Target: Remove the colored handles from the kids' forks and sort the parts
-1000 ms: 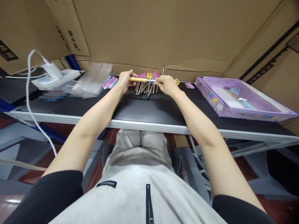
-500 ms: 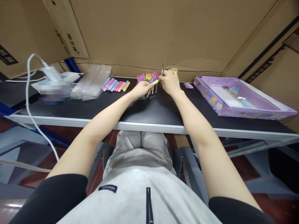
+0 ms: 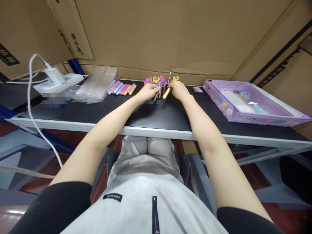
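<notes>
My right hand [image 3: 179, 90] is closed around a back scratcher [image 3: 166, 93] with a yellow handle pointing toward me. A yellow claw head [image 3: 175, 78] shows just beyond the fingers. My left hand [image 3: 148, 92] lies over the left side of a bunch of back scratchers without coloured handles, its fingers drawn together; what they pinch, if anything, is hidden. Pink, yellow and purple claws [image 3: 162, 78] fan out at the far end of this bunch. Bare metal rods [image 3: 160, 94] point back toward me.
Left of my hands lies a row of coloured handles [image 3: 122, 88], beside clear plastic bags [image 3: 96, 85]. A white power strip [image 3: 58, 83] with a cable stands at the far left. On the right sits a purple display box [image 3: 231, 113] and a small pink card [image 3: 197, 89]. Cardboard walls the back.
The yellow handle has gone from between my two hands to my right hand alone, now angled toward me. My left hand has stayed by the metal rods.
</notes>
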`<state>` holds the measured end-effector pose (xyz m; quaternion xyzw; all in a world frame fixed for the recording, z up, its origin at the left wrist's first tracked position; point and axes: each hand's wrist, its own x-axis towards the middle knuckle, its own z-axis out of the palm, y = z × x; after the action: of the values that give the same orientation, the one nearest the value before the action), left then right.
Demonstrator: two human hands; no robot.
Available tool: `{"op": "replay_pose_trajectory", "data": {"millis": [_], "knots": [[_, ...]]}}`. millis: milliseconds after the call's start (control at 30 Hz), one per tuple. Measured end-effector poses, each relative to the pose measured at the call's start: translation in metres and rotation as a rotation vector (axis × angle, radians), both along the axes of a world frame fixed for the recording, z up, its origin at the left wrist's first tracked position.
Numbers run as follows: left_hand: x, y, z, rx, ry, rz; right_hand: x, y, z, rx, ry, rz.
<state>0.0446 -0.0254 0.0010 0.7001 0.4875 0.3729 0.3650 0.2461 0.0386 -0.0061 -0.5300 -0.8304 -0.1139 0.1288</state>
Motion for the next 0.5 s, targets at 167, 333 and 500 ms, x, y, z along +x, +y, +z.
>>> {"op": "replay_pose_trajectory", "data": {"millis": [167,333,500], "knots": [[-0.009,0.014,-0.009,0.246,0.236,-0.001,0.011,0.003,-0.004,-0.130,-0.041,-0.090],[-0.040,0.017,0.024,0.384,0.548,0.154,0.012,-0.002,-0.004,-0.200,-0.011,-0.147],[-0.130,0.020,0.079,0.141,0.869,0.448,0.011,-0.004,-0.002,-0.226,0.011,-0.154]]}}
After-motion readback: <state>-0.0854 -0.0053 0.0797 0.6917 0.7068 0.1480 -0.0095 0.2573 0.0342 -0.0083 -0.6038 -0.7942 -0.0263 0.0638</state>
